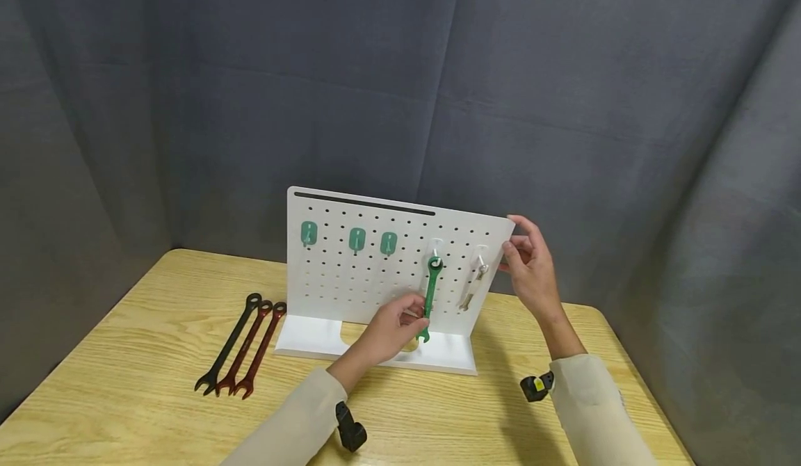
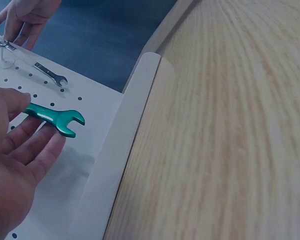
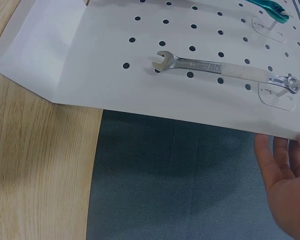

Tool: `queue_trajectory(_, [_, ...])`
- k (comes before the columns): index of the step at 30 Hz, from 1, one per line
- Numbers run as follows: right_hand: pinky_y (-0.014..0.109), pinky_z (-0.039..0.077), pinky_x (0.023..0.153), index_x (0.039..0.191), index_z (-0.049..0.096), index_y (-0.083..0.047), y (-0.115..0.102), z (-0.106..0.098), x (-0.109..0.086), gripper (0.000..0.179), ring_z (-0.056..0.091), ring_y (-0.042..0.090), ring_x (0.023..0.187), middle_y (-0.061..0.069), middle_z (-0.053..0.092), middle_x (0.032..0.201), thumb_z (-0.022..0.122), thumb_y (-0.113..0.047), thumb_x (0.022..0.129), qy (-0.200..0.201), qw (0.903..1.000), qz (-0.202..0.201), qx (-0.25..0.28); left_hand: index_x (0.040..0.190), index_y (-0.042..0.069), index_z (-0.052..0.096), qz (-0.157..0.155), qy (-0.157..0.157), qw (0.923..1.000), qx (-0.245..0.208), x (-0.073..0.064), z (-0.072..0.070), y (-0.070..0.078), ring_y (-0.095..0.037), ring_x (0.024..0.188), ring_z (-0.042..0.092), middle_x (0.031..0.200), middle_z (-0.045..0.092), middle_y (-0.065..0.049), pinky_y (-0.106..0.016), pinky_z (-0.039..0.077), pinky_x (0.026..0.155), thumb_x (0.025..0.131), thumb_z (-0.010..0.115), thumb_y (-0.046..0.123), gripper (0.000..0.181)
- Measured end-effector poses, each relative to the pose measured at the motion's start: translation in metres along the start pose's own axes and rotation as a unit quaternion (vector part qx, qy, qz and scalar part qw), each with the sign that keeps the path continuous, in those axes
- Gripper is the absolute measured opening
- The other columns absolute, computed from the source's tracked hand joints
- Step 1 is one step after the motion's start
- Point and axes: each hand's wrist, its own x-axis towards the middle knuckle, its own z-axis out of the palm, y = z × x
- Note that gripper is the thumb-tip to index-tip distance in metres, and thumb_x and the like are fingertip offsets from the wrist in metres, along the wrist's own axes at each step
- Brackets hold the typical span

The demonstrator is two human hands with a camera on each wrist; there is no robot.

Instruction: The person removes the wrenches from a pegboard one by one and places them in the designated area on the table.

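Note:
My left hand pinches the lower shank of a green combination wrench between thumb and fingers. The wrench's ring end is on a clear hook of the white pegboard; its open end points down, past the fingers in the left wrist view. At the board's upper right edge, my right hand holds on, thumb in front and fingers behind. Beside it a silver wrench with a pale wrapped band hangs by its ring from another clear hook.
Three green hooks sit on the board's upper left and middle, with nothing hanging on them. Left of the stand, a black wrench and two red wrenches lie side by side on the wooden table. A grey curtain hangs behind.

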Motion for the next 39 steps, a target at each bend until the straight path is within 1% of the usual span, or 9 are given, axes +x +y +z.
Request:
queue_trajectory(4, [0.020, 0.057, 0.076, 0.150, 0.041, 0.002, 0.000, 0.001, -0.001, 0.047, 0.067, 0.020, 0.094, 0.034, 0.060, 0.114, 0.052, 0.008, 0.104, -0.001, 1.0000, -0.002, 0.009, 0.128, -0.001, 0.059, -0.010, -0.011, 0.9998, -0.015, -0.004, 0.000, 0.002, -0.025, 0.101, 0.068, 0.109, 0.060, -0.008, -0.037, 0.057, 0.088, 0.102, 0.063, 0.005, 0.027])
queue_trajectory(9, [0.017, 0.056, 0.077, 0.152, 0.041, -0.002, 0.003, 0.001, -0.001, 0.049, 0.066, 0.015, 0.095, 0.033, 0.059, 0.115, 0.051, 0.007, 0.105, 0.001, 0.9999, -0.007, 0.012, 0.130, -0.002, 0.056, -0.002, -0.021, 0.9991, -0.037, -0.007, 0.001, 0.003, -0.033, 0.099, 0.070, 0.108, 0.059, -0.011, -0.039, 0.059, 0.081, 0.103, 0.060, 0.002, 0.027])
queue_trajectory(12, [0.017, 0.056, 0.077, 0.152, 0.040, -0.001, 0.003, 0.001, -0.001, 0.049, 0.066, 0.015, 0.095, 0.034, 0.059, 0.114, 0.051, 0.008, 0.105, 0.001, 0.9999, -0.009, 0.014, 0.130, -0.003, 0.055, 0.001, -0.021, 0.9991, -0.036, -0.009, 0.001, 0.004, -0.029, 0.096, 0.071, 0.106, 0.059, -0.010, -0.036, 0.059, 0.076, 0.103, 0.061, 0.002, 0.028])
queue_trajectory(16, [0.018, 0.056, 0.076, 0.150, 0.041, 0.002, 0.000, 0.001, -0.001, 0.048, 0.067, 0.019, 0.094, 0.035, 0.059, 0.113, 0.051, 0.009, 0.104, 0.001, 0.9999, -0.004, 0.016, 0.132, -0.003, 0.054, -0.001, -0.021, 0.9989, -0.043, -0.010, 0.002, 0.007, -0.024, 0.092, 0.071, 0.104, 0.059, -0.009, -0.033, 0.058, 0.073, 0.102, 0.062, 0.002, 0.031])
queue_trajectory(24, [0.020, 0.057, 0.076, 0.149, 0.041, 0.003, -0.001, 0.000, -0.001, 0.047, 0.066, 0.023, 0.094, 0.034, 0.060, 0.113, 0.052, 0.009, 0.104, 0.001, 1.0000, 0.004, 0.002, 0.134, -0.003, 0.052, -0.001, -0.027, 0.9977, -0.062, -0.016, 0.005, 0.011, -0.028, 0.090, 0.072, 0.101, 0.060, -0.011, -0.042, 0.059, 0.074, 0.101, 0.064, 0.000, 0.035])
queue_trajectory(30, [0.029, 0.060, 0.078, 0.149, 0.042, 0.002, -0.002, 0.000, -0.002, 0.047, 0.067, 0.024, 0.094, 0.033, 0.060, 0.113, 0.053, 0.008, 0.104, 0.001, 1.0000, 0.002, -0.007, 0.140, -0.002, 0.049, -0.005, -0.032, 0.9966, -0.076, -0.021, 0.004, 0.016, -0.031, 0.093, 0.072, 0.100, 0.058, -0.009, -0.030, 0.059, 0.071, 0.101, 0.062, -0.001, 0.041])
queue_trajectory(34, [0.024, 0.059, 0.076, 0.149, 0.042, 0.003, -0.002, 0.000, -0.002, 0.047, 0.066, 0.026, 0.093, 0.035, 0.060, 0.112, 0.053, 0.009, 0.103, 0.001, 1.0000, -0.003, 0.000, 0.140, -0.002, 0.049, -0.011, -0.035, 0.9950, -0.092, -0.023, 0.003, 0.020, -0.031, 0.090, 0.072, 0.099, 0.058, -0.009, -0.032, 0.060, 0.071, 0.100, 0.063, -0.002, 0.043])
queue_trajectory(37, [0.020, 0.058, 0.075, 0.149, 0.042, 0.004, -0.001, 0.000, -0.001, 0.048, 0.066, 0.027, 0.093, 0.035, 0.059, 0.112, 0.053, 0.010, 0.103, 0.003, 1.0000, -0.004, 0.004, 0.139, -0.001, 0.049, -0.014, -0.036, 0.9937, -0.106, -0.025, 0.004, 0.024, -0.026, 0.084, 0.072, 0.098, 0.060, -0.009, -0.033, 0.060, 0.071, 0.099, 0.065, -0.001, 0.043])
queue_trajectory(39, [0.021, 0.058, 0.076, 0.149, 0.042, 0.003, -0.001, 0.000, -0.001, 0.048, 0.067, 0.025, 0.094, 0.035, 0.060, 0.112, 0.053, 0.009, 0.103, 0.004, 1.0000, -0.002, 0.007, 0.140, -0.002, 0.049, -0.017, -0.039, 0.9924, -0.115, -0.027, 0.003, 0.026, -0.023, 0.081, 0.072, 0.098, 0.061, -0.009, -0.032, 0.060, 0.070, 0.098, 0.065, -0.002, 0.045])
